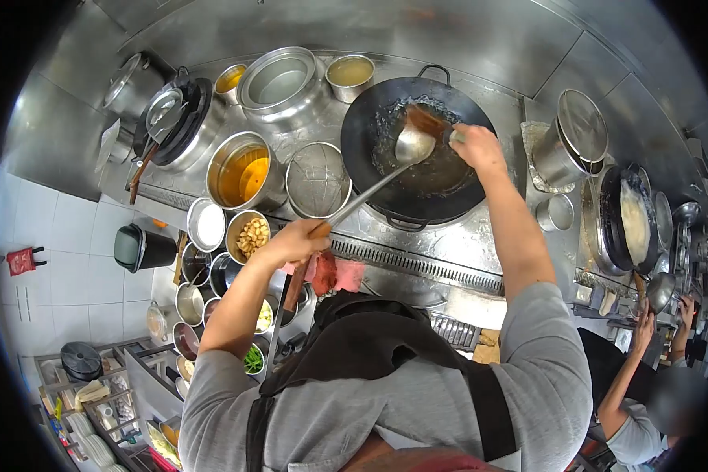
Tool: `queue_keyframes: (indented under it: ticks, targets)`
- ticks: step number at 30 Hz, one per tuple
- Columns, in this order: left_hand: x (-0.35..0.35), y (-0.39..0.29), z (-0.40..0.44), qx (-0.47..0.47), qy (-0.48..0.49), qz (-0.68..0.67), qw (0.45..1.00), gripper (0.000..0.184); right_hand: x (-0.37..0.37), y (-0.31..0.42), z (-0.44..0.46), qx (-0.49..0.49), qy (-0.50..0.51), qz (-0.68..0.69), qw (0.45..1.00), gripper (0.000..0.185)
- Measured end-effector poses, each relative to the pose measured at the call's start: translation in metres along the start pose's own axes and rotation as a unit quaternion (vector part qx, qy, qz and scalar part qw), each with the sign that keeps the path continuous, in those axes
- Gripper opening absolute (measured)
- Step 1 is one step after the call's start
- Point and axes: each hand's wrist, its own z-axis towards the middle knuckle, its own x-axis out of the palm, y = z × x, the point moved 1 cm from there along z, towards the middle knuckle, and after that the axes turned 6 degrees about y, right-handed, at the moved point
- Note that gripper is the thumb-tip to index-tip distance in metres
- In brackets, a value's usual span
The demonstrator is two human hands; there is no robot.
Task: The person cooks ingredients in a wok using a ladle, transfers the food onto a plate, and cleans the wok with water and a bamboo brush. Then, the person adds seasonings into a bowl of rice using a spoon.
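Note:
A large black wok [362, 149] stands on the steel range, with a little murky liquid in its bottom. My left hand [293, 241] is wrapped round the wooden end of a long ladle [414, 145], whose bowl is inside the wok. Over the wok's right side, my right hand [478, 148] grips a brown brush [428, 122] by its pale end. The brush head lies beside the ladle bowl. A round wire strainer [318, 179] rests just left of the wok.
Pots of orange liquid [242, 175], a bowl of pale brown pieces [252, 236] and a large steel pot [278, 81] stand left. At right are a strainer-topped pot [582, 126], a second wok [633, 216] and a co-worker's hands [643, 330].

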Motion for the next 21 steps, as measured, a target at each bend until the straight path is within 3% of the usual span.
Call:
queue_keyframes:
  ticks: [1,2,4,6,8,9,10,11,12,14,15,16,17,18,19,20,21]
  targets:
    - [0.004,0.009,-0.01,-0.083,0.091,-0.308,0.943,0.032,0.0,-0.007,-0.008,0.014,-0.066,0.054,0.996,0.034]
    - [0.008,0.014,-0.018,-0.157,0.175,-0.579,0.781,0.03,0.0,-0.015,-0.014,0.029,-0.134,0.109,0.985,0.037]
    - [0.019,0.021,-0.03,-0.147,0.173,-0.6,0.767,0.03,0.022,-0.034,-0.021,0.055,-0.13,0.174,0.974,0.042]
    - [0.028,0.028,-0.042,-0.136,0.16,-0.637,0.742,0.031,0.04,-0.041,-0.028,0.021,0.037,0.061,0.997,0.041]
    - [0.03,0.033,-0.047,-0.123,0.147,-0.672,0.715,0.031,0.021,-0.035,-0.038,0.054,0.057,0.059,0.995,0.039]
    - [0.029,0.035,-0.044,-0.166,0.135,-0.535,0.817,0.031,0.014,-0.036,-0.04,0.079,0.037,0.081,0.993,0.039]
    - [0.033,0.035,-0.044,-0.166,0.136,-0.537,0.816,0.031,0.012,-0.037,-0.042,0.102,0.018,0.102,0.989,0.04]
    - [0.037,0.037,-0.041,-0.126,0.039,-0.3,0.945,0.028,0.012,-0.039,-0.043,0.124,-0.016,0.167,0.978,0.042]
    - [0.04,0.036,-0.038,-0.073,-0.063,-0.037,0.995,0.026,0.02,-0.04,-0.043,0.123,-0.017,0.167,0.978,0.042]
    - [0.051,0.031,-0.034,-0.115,-0.088,-0.041,0.989,0.03,0.043,-0.039,-0.042,0.079,-0.021,0.226,0.971,0.044]
    - [0.057,0.03,-0.035,-0.109,-0.079,-0.098,0.986,0.028,0.053,-0.036,-0.042,0.083,-0.008,0.114,0.99,0.043]
    - [0.058,0.025,-0.035,-0.103,-0.07,-0.154,0.98,0.025,0.046,-0.039,-0.044,0.085,-0.013,0.116,0.989,0.043]
    - [0.062,0.022,-0.038,-0.208,0.038,-0.378,0.901,0.021,0.038,-0.044,-0.047,0.12,0.006,0.121,0.985,0.045]
    - [0.065,0.015,-0.044,-0.21,0.039,-0.374,0.902,0.021,0.035,-0.048,-0.052,0.155,0.028,0.128,0.979,0.046]
    - [0.069,0.008,-0.049,-0.217,0.048,-0.511,0.831,0.021,0.029,-0.053,-0.06,0.114,-0.034,0.118,0.986,0.047]
    - [0.073,0.0,-0.052,-0.218,0.055,-0.636,0.738,0.022,0.026,-0.054,-0.065,0.115,-0.036,0.118,0.986,0.047]
    - [0.073,-0.008,-0.054,-0.2,0.078,-0.678,0.703,0.026,0.023,-0.058,-0.071,0.18,-0.059,0.313,0.931,0.047]
